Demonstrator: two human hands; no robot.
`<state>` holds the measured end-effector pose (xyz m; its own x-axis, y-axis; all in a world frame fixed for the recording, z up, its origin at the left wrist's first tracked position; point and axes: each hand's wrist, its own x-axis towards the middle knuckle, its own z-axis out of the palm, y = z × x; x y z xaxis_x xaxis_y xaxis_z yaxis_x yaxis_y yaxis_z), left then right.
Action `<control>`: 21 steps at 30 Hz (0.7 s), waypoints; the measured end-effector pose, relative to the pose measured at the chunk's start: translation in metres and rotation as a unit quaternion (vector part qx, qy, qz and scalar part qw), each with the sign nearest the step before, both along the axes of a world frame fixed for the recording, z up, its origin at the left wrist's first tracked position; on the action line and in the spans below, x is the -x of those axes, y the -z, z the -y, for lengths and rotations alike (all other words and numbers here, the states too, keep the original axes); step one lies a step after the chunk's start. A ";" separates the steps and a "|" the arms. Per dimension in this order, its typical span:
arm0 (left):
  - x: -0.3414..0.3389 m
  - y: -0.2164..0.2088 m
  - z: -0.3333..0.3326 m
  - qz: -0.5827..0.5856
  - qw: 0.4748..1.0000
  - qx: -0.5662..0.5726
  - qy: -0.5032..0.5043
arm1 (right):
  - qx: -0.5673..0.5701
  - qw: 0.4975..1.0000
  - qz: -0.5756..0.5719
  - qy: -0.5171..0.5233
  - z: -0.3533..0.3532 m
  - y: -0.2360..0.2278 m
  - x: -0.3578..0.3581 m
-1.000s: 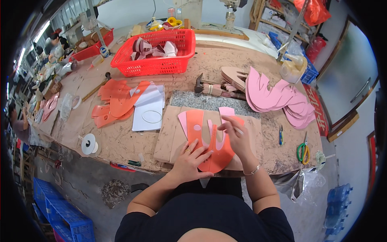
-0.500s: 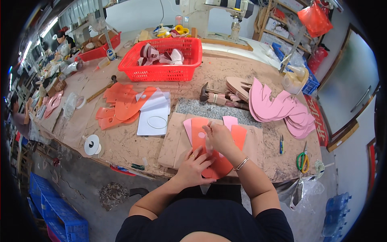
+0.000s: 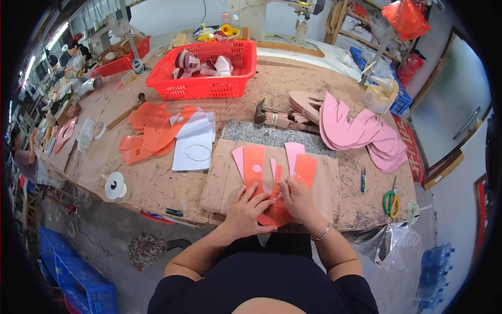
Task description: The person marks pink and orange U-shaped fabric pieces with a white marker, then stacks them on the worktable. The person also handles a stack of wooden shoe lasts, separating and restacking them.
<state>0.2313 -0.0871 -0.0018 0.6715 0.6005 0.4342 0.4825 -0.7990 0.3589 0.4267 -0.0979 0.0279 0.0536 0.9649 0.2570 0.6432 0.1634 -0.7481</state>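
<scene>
The orange cut-out piece [image 3: 278, 213] lies right in front of you, at the near edge of the desk [image 3: 361, 209], laid over a pink cut-out piece [image 3: 294, 152] whose ends show past it at the top. Both rest on a flat brown board [image 3: 218, 180], which probably gives you a firm, level surface. Your left hand [image 3: 246, 210] is spread flat, its fingers reaching across the orange piece without gripping it, likely to keep the layers from sliding. Your right hand [image 3: 297, 200] is drawn closed, thumb and fingers pinched around a thin pale tool [image 3: 294, 175] at the narrow middle strip, where fine control seems to be wanted.

Behind the board sits a speckled grey slab [image 3: 272, 137]. More pink pieces [image 3: 348, 125] are fanned out to its right, and more orange pieces [image 3: 157, 131] lie to the left, partly over white sheets [image 3: 189, 158]; both piles look placed for easy reach. Scissors [image 3: 388, 203] lie off to your right, and a red basket [image 3: 196, 90] stands toward the back.

Your right hand covers most of the tool, so you cannot tell its kind or its working end here. Your left hand hides part of the orange piece, and most of the pink layer is out of sight beneath it.
</scene>
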 end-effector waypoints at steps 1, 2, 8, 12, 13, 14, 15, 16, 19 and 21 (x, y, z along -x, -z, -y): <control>0.000 0.000 0.000 0.001 1.000 -0.001 0.000 | -0.040 0.999 -0.006 -0.001 0.001 0.002 0.003; 0.000 0.000 0.000 -0.001 1.000 0.000 0.000 | -0.081 0.997 -0.012 -0.001 0.003 0.003 0.004; -0.001 0.001 0.000 -0.003 1.000 -0.007 -0.001 | -0.055 0.998 0.039 -0.009 0.004 0.003 -0.002; 0.000 -0.001 0.000 0.000 1.000 -0.010 -0.001 | -0.001 0.998 -0.067 -0.005 0.004 -0.005 -0.013; 0.000 -0.003 0.000 0.004 1.000 -0.013 -0.001 | -0.002 0.997 -0.065 0.044 -0.002 -0.004 -0.025; 0.000 -0.004 0.001 0.003 1.000 -0.016 -0.001 | -0.004 0.994 -0.060 0.092 -0.007 -0.004 -0.037; 0.000 -0.005 0.001 0.003 1.000 -0.018 0.001 | -0.011 0.992 -0.054 0.114 -0.011 -0.005 -0.049; 0.000 -0.006 0.001 0.003 1.000 -0.021 0.003 | -0.018 0.990 -0.048 0.135 -0.014 -0.007 -0.059; 0.000 -0.002 0.000 0.011 1.000 -0.019 0.004 | -0.033 0.990 -0.056 0.124 -0.018 -0.005 -0.066; -0.001 -0.002 0.000 0.011 1.000 -0.021 0.005 | -0.040 0.992 -0.068 0.103 -0.021 -0.001 -0.065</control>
